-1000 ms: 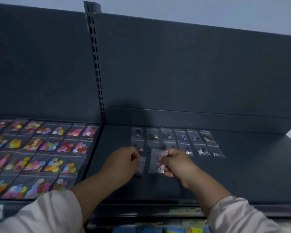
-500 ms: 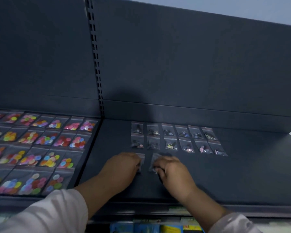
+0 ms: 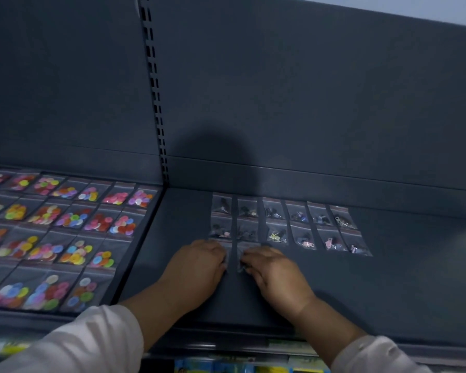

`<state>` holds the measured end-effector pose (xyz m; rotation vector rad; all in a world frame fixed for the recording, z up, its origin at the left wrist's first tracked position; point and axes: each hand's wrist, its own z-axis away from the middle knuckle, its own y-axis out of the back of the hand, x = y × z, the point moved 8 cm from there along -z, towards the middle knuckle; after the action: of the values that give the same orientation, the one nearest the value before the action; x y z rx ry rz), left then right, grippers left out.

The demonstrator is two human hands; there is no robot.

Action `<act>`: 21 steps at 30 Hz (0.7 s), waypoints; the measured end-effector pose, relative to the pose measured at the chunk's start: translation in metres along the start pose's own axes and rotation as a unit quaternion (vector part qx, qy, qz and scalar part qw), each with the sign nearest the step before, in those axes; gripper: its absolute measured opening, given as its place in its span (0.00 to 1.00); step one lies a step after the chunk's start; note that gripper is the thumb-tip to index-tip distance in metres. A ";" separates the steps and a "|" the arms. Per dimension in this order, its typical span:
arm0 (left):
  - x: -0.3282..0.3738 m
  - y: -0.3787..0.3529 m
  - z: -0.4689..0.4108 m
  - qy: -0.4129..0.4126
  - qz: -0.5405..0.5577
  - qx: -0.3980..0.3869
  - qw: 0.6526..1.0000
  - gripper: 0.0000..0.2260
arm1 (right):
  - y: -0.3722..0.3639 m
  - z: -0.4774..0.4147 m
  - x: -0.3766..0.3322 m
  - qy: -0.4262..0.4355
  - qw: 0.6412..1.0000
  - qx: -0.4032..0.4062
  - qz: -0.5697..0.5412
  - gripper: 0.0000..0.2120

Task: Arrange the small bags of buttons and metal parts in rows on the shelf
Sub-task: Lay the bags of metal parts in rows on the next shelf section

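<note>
Small clear bags of metal parts [image 3: 277, 235] lie in two rows of several on the dark right-hand shelf [image 3: 388, 278]. Just in front of those rows, two more bags lie side by side at the left end. My left hand [image 3: 197, 267] rests palm down with bent fingers holding the left bag [image 3: 228, 251], which is mostly hidden under it. My right hand [image 3: 276, 275] holds the right bag [image 3: 242, 255] with curled fingertips at its lower edge. Bags of coloured buttons [image 3: 73, 219] fill the left-hand shelf in several rows.
A slotted upright [image 3: 156, 109] divides the two shelf bays, backed by a dark panel [image 3: 307, 103]. The raised front lip of the shelf [image 3: 226, 343] runs under my forearms. Colourful packets [image 3: 226, 367] show on a lower level.
Both hands have lowered from just above the shelf and now press their bags flat onto it in front of the second row. The view has tilted down slightly.
</note>
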<state>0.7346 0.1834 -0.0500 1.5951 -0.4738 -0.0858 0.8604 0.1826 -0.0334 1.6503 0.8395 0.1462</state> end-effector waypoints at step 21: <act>-0.007 0.053 0.017 0.061 0.004 0.067 0.996 0.17 | 0.031 -0.037 -0.019 0.021 0.999 0.047 0.003 0.10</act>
<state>0.7092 0.1701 -0.0015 1.7180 -0.3980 0.0510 0.8404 0.2006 0.0108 1.7427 0.8841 0.1477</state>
